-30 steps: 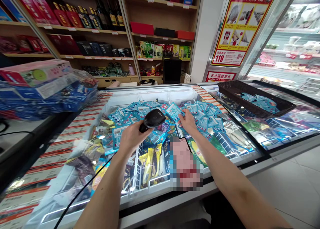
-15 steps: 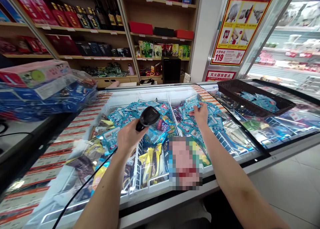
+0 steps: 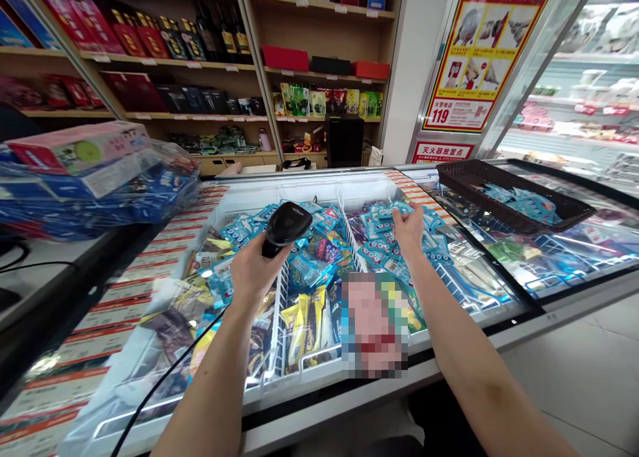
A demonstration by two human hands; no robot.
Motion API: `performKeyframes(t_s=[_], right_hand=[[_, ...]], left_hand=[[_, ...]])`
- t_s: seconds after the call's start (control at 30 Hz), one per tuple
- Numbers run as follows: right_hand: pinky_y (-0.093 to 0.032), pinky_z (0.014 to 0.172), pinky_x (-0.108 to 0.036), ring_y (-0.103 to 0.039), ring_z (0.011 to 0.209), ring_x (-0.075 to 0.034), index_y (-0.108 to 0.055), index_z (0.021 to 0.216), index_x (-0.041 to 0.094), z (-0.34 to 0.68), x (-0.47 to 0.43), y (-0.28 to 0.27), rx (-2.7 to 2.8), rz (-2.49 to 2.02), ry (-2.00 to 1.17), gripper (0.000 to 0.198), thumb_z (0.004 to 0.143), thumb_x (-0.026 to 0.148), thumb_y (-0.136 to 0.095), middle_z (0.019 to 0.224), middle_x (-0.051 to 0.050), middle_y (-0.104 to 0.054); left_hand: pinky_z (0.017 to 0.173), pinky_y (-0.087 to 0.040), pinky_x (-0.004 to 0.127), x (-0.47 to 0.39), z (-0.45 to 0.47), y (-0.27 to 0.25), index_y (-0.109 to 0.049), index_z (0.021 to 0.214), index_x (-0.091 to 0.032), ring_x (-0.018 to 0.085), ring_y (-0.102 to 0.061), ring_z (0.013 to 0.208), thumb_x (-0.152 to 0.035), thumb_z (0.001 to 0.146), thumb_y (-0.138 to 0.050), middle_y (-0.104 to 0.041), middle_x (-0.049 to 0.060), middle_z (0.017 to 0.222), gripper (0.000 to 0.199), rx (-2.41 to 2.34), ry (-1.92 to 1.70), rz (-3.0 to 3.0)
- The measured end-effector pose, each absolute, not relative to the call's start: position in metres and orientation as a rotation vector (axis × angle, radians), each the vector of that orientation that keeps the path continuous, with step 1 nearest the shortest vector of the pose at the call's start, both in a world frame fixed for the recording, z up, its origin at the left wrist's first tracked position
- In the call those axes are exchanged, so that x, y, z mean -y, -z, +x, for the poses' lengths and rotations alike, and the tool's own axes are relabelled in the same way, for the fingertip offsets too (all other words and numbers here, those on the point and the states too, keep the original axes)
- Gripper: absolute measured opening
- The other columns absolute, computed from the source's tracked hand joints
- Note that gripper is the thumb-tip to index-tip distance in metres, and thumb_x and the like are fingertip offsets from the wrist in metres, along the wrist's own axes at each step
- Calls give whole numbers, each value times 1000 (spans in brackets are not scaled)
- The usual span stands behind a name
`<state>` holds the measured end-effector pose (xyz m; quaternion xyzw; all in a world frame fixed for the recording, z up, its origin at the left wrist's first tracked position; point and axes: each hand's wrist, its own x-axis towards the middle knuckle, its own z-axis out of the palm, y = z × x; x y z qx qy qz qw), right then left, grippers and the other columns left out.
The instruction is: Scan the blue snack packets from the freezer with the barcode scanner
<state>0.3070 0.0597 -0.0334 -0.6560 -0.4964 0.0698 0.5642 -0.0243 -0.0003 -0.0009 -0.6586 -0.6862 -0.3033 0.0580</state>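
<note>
My left hand (image 3: 257, 267) is closed round the handle of a black barcode scanner (image 3: 288, 223), held above the freezer with its head pointing away from me. A black cable (image 3: 172, 370) runs from below that hand to the lower left. Over the right-hand basket section, my right hand (image 3: 410, 229) hovers at a pile of blue ice cream packets (image 3: 379, 227), its thumb and fingers apart with no packet visibly between them. More blue packets (image 3: 309, 271) lie left of the white wire divider (image 3: 352, 231). Yellow-wrapped bars (image 3: 299, 330) stand nearer to me.
A brown basket (image 3: 516, 221) with blue packets sits on the freezer glass at right. Stacked boxes in plastic (image 3: 100, 177) stand at left. The freezer's front rim (image 3: 319, 410) runs below my arms. Stocked shelves (image 3: 319, 78) stand behind. A blurred patch hides some freezer contents.
My right hand has let go of the blue packet it held up and shifted slightly right. The scanner has moved a little left and up. The view has shifted slightly.
</note>
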Motion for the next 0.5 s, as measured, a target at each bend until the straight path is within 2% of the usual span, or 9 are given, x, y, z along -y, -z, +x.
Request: performKeyframes(t_s=[0.1, 0.2, 0.33, 0.5], right_hand=[[-46, 77, -39, -59, 69, -23, -43, 123, 10, 304, -57, 29, 1118, -1563, -35, 46, 87, 38, -48, 67, -1, -58], [-44, 76, -37, -57, 68, -21, -53, 112, 15, 296, -52, 25, 1217, -1559, -9, 34, 89, 38, -45, 67, -2, -58], [-45, 75, -34, -60, 73, -21, -61, 102, 19, 278, -48, 27, 1459, -1479, -99, 29, 92, 38, -41, 77, -5, -65], [-47, 81, -33, -64, 83, -20, -66, 97, 20, 248, -50, 35, 1760, -1425, -239, 24, 90, 33, -46, 92, -7, -70]], left_hand=[[60, -36, 26, 2, -24, -4, -66, 95, -21, 25, -64, 81, -64, 77, -49, -69, 7, 82, 50, 2139, 994, -1960], [61, -38, 26, 5, -25, -8, -66, 96, -20, 23, -63, 79, -64, 76, -50, -69, 6, 82, 51, 2163, 1120, -1928], [62, -38, 26, 7, -30, -10, -66, 93, -18, 22, -62, 77, -66, 76, -48, -68, 6, 79, 53, 2153, 1254, -1872], [62, -38, 28, 8, -41, -13, -66, 95, -21, 26, -64, 82, -66, 77, -45, -69, 7, 82, 53, 2227, 1158, -1767]])
